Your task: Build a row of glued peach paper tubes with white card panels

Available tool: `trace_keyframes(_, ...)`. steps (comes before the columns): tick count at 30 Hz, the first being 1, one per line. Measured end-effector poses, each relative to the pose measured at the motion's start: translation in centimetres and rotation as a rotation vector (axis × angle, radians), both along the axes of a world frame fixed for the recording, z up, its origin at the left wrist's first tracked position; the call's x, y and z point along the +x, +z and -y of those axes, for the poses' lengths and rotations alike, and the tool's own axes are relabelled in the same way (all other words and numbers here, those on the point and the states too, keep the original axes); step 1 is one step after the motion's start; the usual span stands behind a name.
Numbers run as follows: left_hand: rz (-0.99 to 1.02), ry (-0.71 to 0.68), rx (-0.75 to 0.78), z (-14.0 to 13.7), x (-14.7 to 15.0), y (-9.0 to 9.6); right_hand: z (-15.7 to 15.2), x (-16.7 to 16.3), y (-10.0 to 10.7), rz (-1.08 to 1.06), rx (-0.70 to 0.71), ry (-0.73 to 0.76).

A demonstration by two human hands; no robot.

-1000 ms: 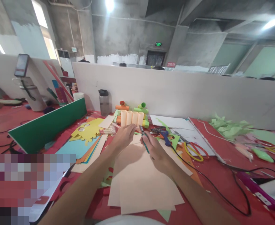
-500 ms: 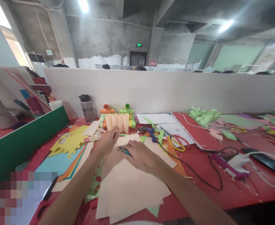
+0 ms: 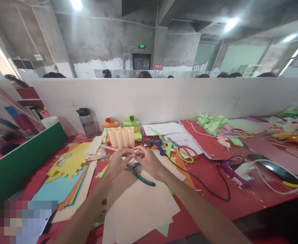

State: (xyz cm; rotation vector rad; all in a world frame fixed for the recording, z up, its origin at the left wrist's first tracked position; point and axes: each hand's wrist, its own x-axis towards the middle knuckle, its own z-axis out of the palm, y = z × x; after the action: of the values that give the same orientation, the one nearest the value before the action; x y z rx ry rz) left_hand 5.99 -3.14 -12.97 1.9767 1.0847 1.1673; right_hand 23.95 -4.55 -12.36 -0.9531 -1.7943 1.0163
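Note:
My left hand [image 3: 119, 163] and my right hand [image 3: 149, 161] meet above the beige paper sheets [image 3: 143, 206], fingers bent and fingertips pinched close together. Whatever is between them is too small or hidden to make out. Just below lie pliers [image 3: 144, 179] with teal handles, flat on the paper and partly behind the fingers. Right behind my hands stand several cream paper tubes [image 3: 120, 137] side by side. A blue glue gun [image 3: 159, 147] rests to the right of my right hand.
Red-and-yellow scissors [image 3: 185, 154] lie on white sheets at right. A black cord runs to a purple power strip [image 3: 237, 176]. Yellow cut paper [image 3: 67, 161] and coloured sheets lie left, near a green divider [image 3: 37, 145]. A bottle [image 3: 87, 122] stands by the white partition [image 3: 164, 98].
My right hand has come off the pliers, which now lie on the paper. Both hands have drawn together, fingertips meeting. The camera view has turned slightly to the right.

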Motion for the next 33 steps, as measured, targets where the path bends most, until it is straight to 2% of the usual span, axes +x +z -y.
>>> trace_keyframes(6, 0.077, 0.078, -0.014, -0.6, 0.1, -1.1, -0.4, -0.4, -0.5, -0.179, -0.091, 0.03)
trace_keyframes(14, 0.059, 0.2, -0.017, -0.3, 0.2, -1.2, -0.5, -0.9, -0.9, -0.165, -0.036, -0.031)
trace_keyframes(22, 0.003, 0.305, 0.083, 0.0, 0.3, -1.3, -1.3, -1.2, -1.6, -0.11, 0.005, -0.071)
trace_keyframes(28, 0.007, 0.354, -0.016, 0.8, 0.4, -0.9, -1.4, -1.1, -1.0, -0.07, -0.004, -0.074)
trace_keyframes(33, 0.068, 0.239, -0.159, 1.2, 0.7, -0.3, -0.9, -0.7, -0.8, -0.083, -0.049, -0.055)
